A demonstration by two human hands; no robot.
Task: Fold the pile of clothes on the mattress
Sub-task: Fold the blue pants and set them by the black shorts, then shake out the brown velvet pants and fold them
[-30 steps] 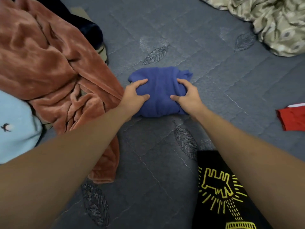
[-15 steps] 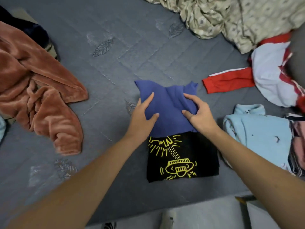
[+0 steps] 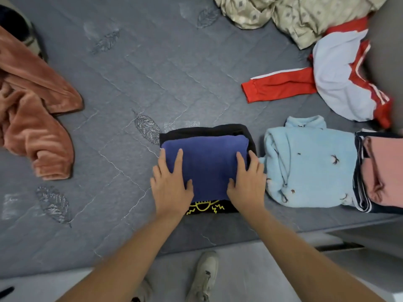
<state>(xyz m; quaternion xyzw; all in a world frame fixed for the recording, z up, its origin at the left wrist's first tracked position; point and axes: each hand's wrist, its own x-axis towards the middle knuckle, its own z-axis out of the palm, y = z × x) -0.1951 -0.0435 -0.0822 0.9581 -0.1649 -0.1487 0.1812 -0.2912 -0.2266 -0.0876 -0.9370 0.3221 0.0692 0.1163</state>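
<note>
A folded dark blue garment [image 3: 207,164] lies on top of a folded black shirt with a yellow print [image 3: 205,209] near the front edge of the grey quilted mattress [image 3: 130,83]. My left hand [image 3: 170,184] lies flat on the blue garment's left side, fingers straight. My right hand [image 3: 247,182] presses flat on its right side. To the right sit a folded light blue sweater [image 3: 309,164] and a folded pink and navy stack [image 3: 381,173].
A rust-coloured fleece [image 3: 32,114] lies crumpled at the left. A red and white jacket [image 3: 338,83] and a beige patterned cloth [image 3: 294,14] lie unfolded at the back right. My shoe [image 3: 205,277] stands on the pale floor below the mattress edge.
The blue garment was carried from mid-mattress toward me and set down on the black shirt. My hands went from gripping it to pressing flat on it.
</note>
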